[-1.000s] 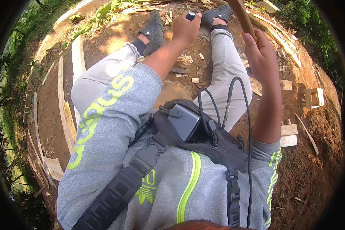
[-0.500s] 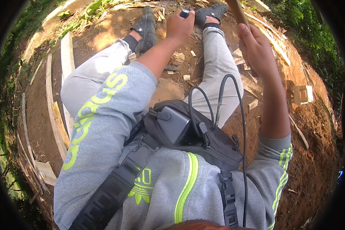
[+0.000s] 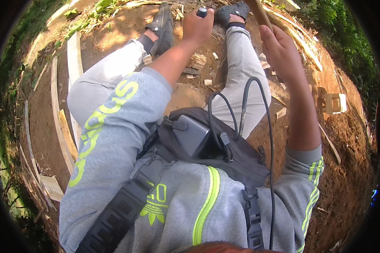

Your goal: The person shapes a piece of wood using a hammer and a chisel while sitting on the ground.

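Observation:
I look down my own grey sweatshirt and legs, which stretch out over bare earth. My left hand [image 3: 197,26] is shut on a tool whose dark, blue-tipped handle [image 3: 202,12] sticks out above the fist; the rest of the tool is hidden. My right hand [image 3: 281,50] is shut on a long pale wooden stick [image 3: 259,12] that runs up and out of view at the top edge. Wood chips [image 3: 200,61] lie scattered on the ground between my knees, under both hands.
A black chest pouch [image 3: 215,145] with cables hangs on my front. Long wooden planks [image 3: 74,59] lie on the ground to the left, more strips [image 3: 297,40] to the right. A small pale wooden block [image 3: 333,103] stands at right. Grass borders the dirt patch.
Both hands keep their grip and stay near my feet; the view has shifted slightly, the right hand and stick now a little lower and nearer the centre.

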Motion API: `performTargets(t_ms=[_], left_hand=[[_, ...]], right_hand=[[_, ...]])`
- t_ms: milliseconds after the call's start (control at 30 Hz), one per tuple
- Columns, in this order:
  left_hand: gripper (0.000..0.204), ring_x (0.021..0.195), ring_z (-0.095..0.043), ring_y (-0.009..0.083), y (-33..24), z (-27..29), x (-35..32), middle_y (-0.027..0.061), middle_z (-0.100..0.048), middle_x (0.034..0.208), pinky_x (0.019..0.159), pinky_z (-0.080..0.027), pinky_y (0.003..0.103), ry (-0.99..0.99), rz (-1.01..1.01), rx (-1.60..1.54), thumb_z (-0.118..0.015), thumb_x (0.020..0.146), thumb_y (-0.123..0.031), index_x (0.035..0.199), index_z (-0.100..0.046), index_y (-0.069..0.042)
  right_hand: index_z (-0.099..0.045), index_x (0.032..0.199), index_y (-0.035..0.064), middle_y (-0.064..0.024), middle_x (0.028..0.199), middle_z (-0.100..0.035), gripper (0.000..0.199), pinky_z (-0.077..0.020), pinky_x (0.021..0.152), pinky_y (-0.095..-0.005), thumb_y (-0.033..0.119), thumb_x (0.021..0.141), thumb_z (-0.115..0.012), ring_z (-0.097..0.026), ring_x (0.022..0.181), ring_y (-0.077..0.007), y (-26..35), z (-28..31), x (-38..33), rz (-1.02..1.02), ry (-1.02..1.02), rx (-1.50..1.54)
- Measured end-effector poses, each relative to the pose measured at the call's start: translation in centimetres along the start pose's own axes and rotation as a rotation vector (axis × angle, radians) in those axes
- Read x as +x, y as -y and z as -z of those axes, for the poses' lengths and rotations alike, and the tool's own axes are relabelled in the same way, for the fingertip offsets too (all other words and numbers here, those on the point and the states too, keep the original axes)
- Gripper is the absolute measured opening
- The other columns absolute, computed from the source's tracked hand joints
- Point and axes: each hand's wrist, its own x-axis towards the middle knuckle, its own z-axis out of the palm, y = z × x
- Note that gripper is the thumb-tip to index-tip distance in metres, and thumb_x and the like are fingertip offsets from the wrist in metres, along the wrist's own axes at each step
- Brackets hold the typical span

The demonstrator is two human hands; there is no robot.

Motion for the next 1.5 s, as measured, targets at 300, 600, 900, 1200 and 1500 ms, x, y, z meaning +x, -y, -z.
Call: performTargets(t_ms=[300,600,900,1200,1500], left_hand=[[0.044,0.057,-0.062,0.0240,0.7,0.3,-0.1,0.0100,-0.065,0.061,0.062,-0.051,0.042,-0.006,0.054,-0.089,-0.070,0.094,-0.037,0.071,-0.063,0.000],[0.043,0.064,-0.068,0.0312,-0.3,-0.5,-0.7,0.0169,-0.069,0.068,0.065,-0.053,0.044,0.016,-0.017,0.044,-0.068,0.095,-0.037,0.076,-0.068,0.002],[0.042,0.060,-0.068,0.0292,-0.3,-0.6,-0.3,0.0147,-0.068,0.065,0.063,-0.053,0.043,0.008,-0.051,0.056,-0.068,0.095,-0.037,0.075,-0.068,0.000],[0.045,0.076,-0.070,0.0419,0.3,-1.2,-0.4,0.0239,-0.070,0.076,0.072,-0.054,0.049,0.063,-0.082,0.140,-0.067,0.095,-0.039,0.078,-0.068,0.002],[0.043,0.074,-0.069,0.0414,0.5,-0.7,-0.8,0.0224,-0.070,0.076,0.069,-0.053,0.048,0.097,-0.066,0.111,-0.068,0.095,-0.038,0.079,-0.066,0.003]], right_hand=[[-0.067,0.102,0.0014,-0.0007,0.072,-0.055,0.041,-0.0451,0.064,-0.0322,0.040,0.109,-0.058,-0.052,0.066,-0.0111,0.5,-0.6,-0.9,0.061,-0.003,-0.085],[-0.066,0.102,0.0012,-0.0010,0.071,-0.053,0.039,-0.0430,0.063,-0.0332,0.039,0.108,-0.058,-0.048,0.067,-0.0116,-0.6,-1.2,-1.4,0.081,0.009,-0.276],[-0.068,0.113,0.0001,-0.0182,0.082,-0.067,0.045,-0.0514,0.074,-0.0442,0.043,0.108,-0.056,-0.065,0.075,-0.0331,-1.7,-1.3,-1.9,0.113,-0.013,-0.515],[-0.064,0.104,0.0000,-0.0212,0.079,-0.065,0.041,-0.0495,0.072,-0.0479,0.041,0.108,-0.057,-0.065,0.075,-0.0393,-2.2,-1.3,-2.4,0.088,-0.040,-0.380],[-0.064,0.106,0.0000,-0.0195,0.079,-0.066,0.041,-0.0504,0.070,-0.0467,0.040,0.108,-0.056,-0.065,0.073,-0.0357,-2.0,-0.5,-3.0,0.007,-0.049,-0.252]])
